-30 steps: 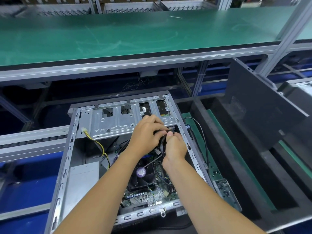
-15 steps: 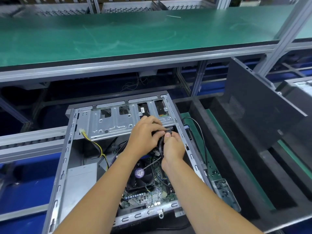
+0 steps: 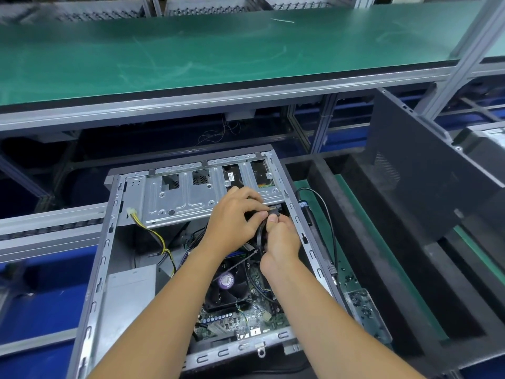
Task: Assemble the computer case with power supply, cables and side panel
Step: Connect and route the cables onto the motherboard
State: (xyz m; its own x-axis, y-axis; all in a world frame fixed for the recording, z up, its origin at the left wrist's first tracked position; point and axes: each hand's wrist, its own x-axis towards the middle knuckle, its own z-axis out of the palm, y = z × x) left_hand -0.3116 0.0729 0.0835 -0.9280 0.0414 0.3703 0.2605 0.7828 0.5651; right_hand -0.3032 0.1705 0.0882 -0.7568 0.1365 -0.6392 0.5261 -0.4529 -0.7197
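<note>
Electronics assembly line in a factory. Indicators: green anti-static shelf on aluminium framing at far side, roller conveyor at left, open case at centre, foam-lined tray at right.

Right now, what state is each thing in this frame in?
Computer case: lying open, side panel off.
Side panel: off, leaning at right.
Black cable: gripped by both hands.
Left hand: gripping cable.
Right hand: pinching cable.
Yellow-black connector: loose, unplugged.
</note>
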